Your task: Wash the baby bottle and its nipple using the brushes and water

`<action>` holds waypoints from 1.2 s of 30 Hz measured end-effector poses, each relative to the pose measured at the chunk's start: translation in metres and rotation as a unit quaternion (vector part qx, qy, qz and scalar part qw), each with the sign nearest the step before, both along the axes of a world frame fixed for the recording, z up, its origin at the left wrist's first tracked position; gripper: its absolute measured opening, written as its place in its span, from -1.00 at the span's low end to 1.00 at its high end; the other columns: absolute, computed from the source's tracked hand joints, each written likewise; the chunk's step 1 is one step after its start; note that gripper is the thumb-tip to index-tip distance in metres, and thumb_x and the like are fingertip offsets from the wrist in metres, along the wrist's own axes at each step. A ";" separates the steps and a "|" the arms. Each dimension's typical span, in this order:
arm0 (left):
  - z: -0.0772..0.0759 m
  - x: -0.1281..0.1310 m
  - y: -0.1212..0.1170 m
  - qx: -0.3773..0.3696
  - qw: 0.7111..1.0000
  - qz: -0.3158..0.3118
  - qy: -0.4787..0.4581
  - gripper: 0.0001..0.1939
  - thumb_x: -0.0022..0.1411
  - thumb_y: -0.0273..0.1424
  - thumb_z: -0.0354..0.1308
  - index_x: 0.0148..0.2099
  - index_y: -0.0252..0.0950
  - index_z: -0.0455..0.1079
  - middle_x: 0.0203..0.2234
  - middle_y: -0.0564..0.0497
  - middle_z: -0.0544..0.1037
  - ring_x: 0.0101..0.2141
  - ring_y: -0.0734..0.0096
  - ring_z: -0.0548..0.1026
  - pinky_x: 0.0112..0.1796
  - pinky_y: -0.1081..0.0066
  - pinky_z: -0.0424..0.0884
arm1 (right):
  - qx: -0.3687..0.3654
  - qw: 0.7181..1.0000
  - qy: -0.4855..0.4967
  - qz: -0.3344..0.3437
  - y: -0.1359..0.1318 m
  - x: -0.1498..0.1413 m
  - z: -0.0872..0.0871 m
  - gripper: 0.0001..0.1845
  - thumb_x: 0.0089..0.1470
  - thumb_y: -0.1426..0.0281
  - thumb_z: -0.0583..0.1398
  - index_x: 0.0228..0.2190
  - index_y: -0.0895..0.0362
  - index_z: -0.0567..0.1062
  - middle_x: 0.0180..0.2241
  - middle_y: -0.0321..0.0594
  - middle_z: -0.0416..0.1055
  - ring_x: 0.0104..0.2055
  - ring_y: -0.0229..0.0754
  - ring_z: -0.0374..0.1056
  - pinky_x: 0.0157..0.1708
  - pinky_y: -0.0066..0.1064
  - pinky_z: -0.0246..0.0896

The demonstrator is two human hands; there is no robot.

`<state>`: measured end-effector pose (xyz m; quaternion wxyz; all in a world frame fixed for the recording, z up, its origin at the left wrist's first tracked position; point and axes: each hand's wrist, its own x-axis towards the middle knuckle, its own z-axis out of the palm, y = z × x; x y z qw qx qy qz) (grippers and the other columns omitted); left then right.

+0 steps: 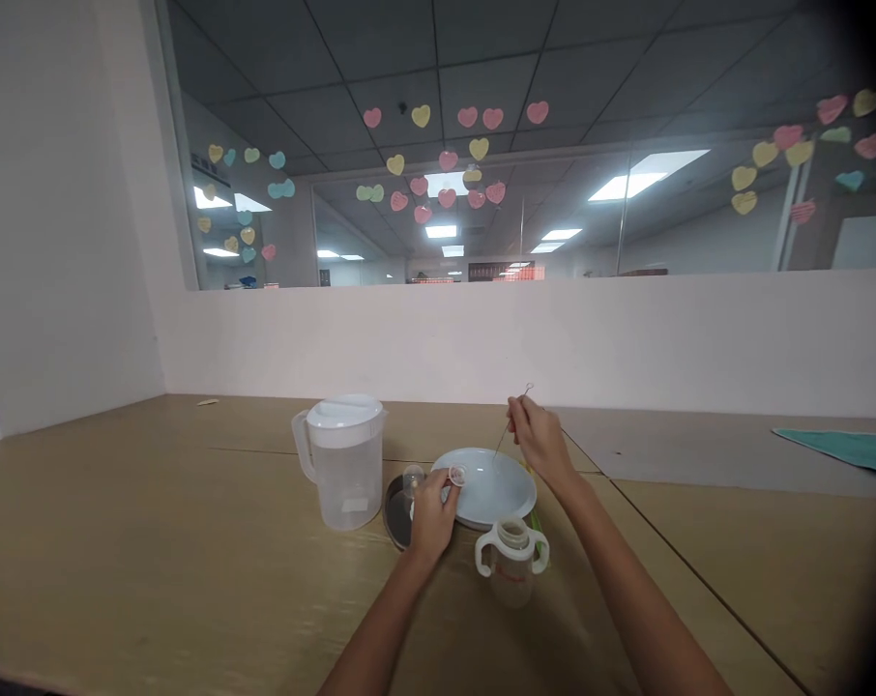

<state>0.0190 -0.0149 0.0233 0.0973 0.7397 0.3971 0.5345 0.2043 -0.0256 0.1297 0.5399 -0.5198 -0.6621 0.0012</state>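
Note:
My left hand (432,514) is closed on a small translucent round piece with a pale rim (456,476), held over the left edge of a white bowl (507,498); it looks like a bottle nipple. My right hand (538,437), above the bowl's right side, pinches a thin wire stick with a looped end (529,387). The stick's lower tip points down into the bowl; its tip is too fine to make out. In front of the bowl stands an open clear baby bottle (512,570) with two white handles. A clear dome cap (413,479) is just left of my left hand.
A lidded clear plastic pitcher (349,483) stands to the left. Beside it lies a dark round dish (396,517), partly hidden by my left hand. Something green (537,527) shows behind the bottle. A teal cloth (844,450) lies at far right. A wall borders the table's back.

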 end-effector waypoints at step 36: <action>-0.009 0.001 0.002 -0.033 0.998 -0.015 -0.050 -0.76 0.22 -0.31 -0.01 -0.26 -0.34 0.42 -0.38 -0.03 0.52 -0.38 0.38 0.41 -0.35 0.44 0.24 | -0.085 0.963 -0.162 0.200 -0.045 -0.039 0.017 -0.66 0.20 0.26 -0.07 -0.50 0.13 0.33 -0.56 -0.31 0.37 -0.56 -0.34 0.29 -0.47 -0.50 0.10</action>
